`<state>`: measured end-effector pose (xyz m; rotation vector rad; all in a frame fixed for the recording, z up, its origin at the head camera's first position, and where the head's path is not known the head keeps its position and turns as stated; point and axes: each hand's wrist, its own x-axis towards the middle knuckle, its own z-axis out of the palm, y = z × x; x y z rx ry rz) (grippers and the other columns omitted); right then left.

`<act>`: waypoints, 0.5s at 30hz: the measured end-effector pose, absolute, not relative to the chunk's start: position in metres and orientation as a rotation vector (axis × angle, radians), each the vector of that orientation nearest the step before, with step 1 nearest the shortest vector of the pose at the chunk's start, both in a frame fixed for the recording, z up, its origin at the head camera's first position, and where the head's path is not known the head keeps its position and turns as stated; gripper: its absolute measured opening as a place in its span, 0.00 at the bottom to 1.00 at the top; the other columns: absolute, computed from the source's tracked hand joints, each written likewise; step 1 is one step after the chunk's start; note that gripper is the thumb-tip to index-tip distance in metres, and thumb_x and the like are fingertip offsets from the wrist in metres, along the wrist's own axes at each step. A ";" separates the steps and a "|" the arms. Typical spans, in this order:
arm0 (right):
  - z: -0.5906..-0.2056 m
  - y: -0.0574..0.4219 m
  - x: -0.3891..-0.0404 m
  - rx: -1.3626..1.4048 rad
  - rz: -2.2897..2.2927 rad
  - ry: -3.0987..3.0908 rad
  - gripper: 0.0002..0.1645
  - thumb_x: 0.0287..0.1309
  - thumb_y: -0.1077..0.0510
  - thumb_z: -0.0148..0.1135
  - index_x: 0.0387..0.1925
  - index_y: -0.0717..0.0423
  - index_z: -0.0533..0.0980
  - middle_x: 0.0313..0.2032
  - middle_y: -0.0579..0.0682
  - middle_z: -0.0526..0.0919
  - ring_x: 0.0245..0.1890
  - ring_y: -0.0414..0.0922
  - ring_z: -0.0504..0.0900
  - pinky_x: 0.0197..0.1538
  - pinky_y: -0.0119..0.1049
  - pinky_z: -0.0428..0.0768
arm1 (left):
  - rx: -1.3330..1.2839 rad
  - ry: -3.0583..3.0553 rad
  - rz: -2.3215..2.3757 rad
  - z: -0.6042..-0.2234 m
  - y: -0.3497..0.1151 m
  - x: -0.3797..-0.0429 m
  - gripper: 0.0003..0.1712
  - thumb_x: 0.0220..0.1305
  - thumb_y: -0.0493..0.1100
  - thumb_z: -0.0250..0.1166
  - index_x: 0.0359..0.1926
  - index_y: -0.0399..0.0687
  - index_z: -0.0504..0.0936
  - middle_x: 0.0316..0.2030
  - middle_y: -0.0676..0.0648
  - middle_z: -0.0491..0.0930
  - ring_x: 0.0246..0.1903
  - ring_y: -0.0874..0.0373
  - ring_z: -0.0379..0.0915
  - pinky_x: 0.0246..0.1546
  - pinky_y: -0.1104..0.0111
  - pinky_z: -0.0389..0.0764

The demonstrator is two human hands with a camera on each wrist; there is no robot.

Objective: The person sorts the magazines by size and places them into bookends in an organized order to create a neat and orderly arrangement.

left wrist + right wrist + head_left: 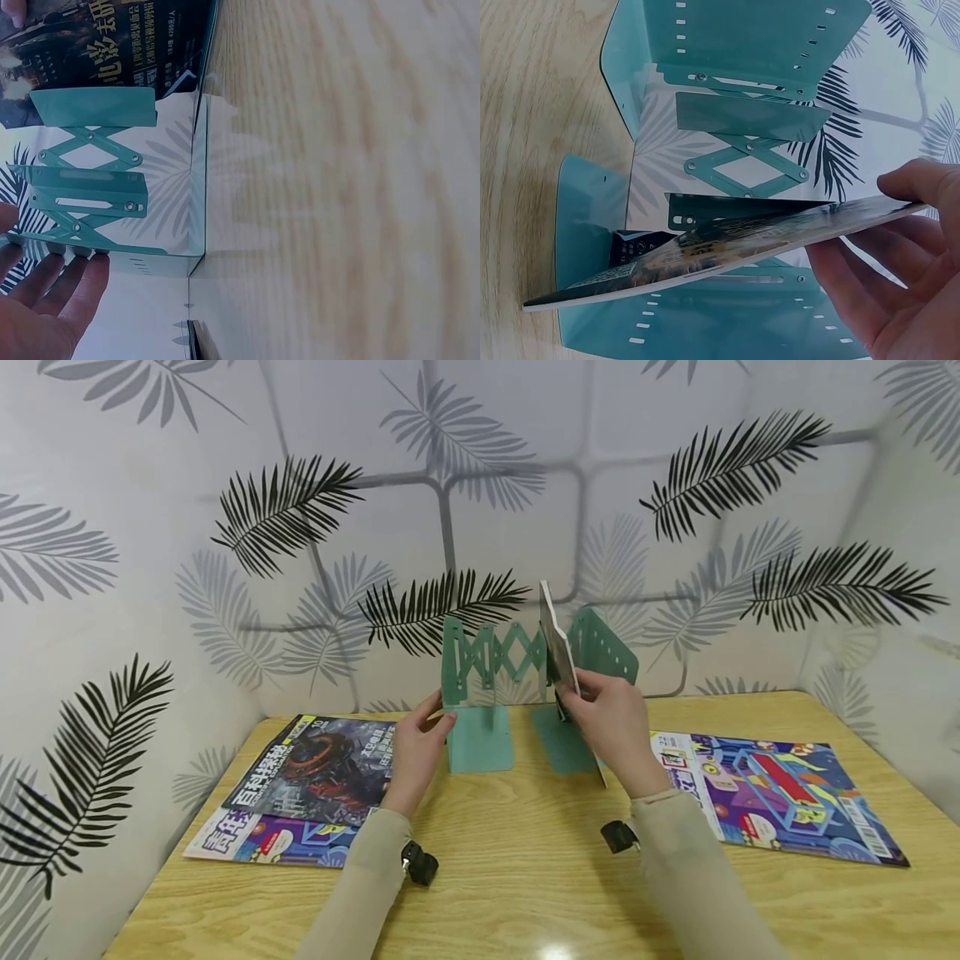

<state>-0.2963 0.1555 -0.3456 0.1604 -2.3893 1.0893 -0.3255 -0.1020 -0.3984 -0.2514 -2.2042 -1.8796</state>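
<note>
A green expandable metal bookend (480, 739) stands on the table, its lattice back stretched between two perforated end panels. My left hand (420, 747) holds the left end panel, with fingertips against its outer face (79, 289) and the thumb at its front edge. In my right hand (618, 727), a thin magazine (558, 639) is pinched by its near edge between thumb and fingers. The magazine stands upright but tilted inside the right part of the bookend, as the right wrist view (727, 244) shows. Its lower corner reaches past the base plate.
On the left lie overlapping magazines, a dark-covered one (315, 768) atop a purple one (281, 839). Another colourful magazine (787, 793) lies at the right, partly behind my right forearm. A leaf-patterned wall (495, 543) rises behind the wooden table (525, 877).
</note>
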 end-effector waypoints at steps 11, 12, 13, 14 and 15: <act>-0.345 0.156 -0.295 0.219 1.069 -2.488 0.28 0.62 0.51 0.64 0.64 0.48 0.76 0.49 0.54 0.85 0.12 0.45 0.63 0.19 0.39 0.61 | -0.272 -2.214 -1.875 -0.392 -0.102 -0.320 0.27 0.71 0.42 0.61 0.69 0.48 0.71 0.61 0.43 0.74 0.57 0.46 0.74 0.52 0.53 0.78; -0.344 0.156 -0.295 0.221 1.076 -2.501 0.29 0.62 0.51 0.64 0.65 0.48 0.75 0.49 0.55 0.85 0.10 0.44 0.56 0.18 0.39 0.59 | -0.273 -2.221 -1.869 -0.388 -0.102 -0.317 0.27 0.71 0.41 0.60 0.69 0.47 0.70 0.61 0.42 0.74 0.57 0.46 0.74 0.52 0.53 0.78; -0.344 0.156 -0.295 0.225 1.085 -2.514 0.30 0.62 0.50 0.64 0.65 0.49 0.74 0.48 0.55 0.85 0.11 0.43 0.53 0.17 0.39 0.58 | -0.275 -2.227 -1.860 -0.383 -0.101 -0.313 0.27 0.71 0.40 0.60 0.69 0.46 0.70 0.61 0.42 0.74 0.57 0.46 0.74 0.52 0.53 0.79; -0.344 0.156 -0.295 0.229 1.091 -2.525 0.31 0.62 0.50 0.64 0.66 0.49 0.73 0.48 0.56 0.85 0.11 0.42 0.52 0.18 0.39 0.58 | -0.274 -2.233 -1.850 -0.380 -0.100 -0.309 0.27 0.71 0.39 0.60 0.69 0.45 0.70 0.61 0.41 0.74 0.57 0.46 0.74 0.51 0.54 0.79; -0.343 0.156 -0.295 0.230 1.099 -2.537 0.32 0.62 0.50 0.64 0.67 0.49 0.73 0.46 0.56 0.86 0.11 0.41 0.51 0.18 0.39 0.57 | -0.278 -2.235 -1.841 -0.377 -0.100 -0.305 0.27 0.71 0.39 0.60 0.69 0.44 0.70 0.61 0.41 0.74 0.57 0.45 0.74 0.51 0.54 0.79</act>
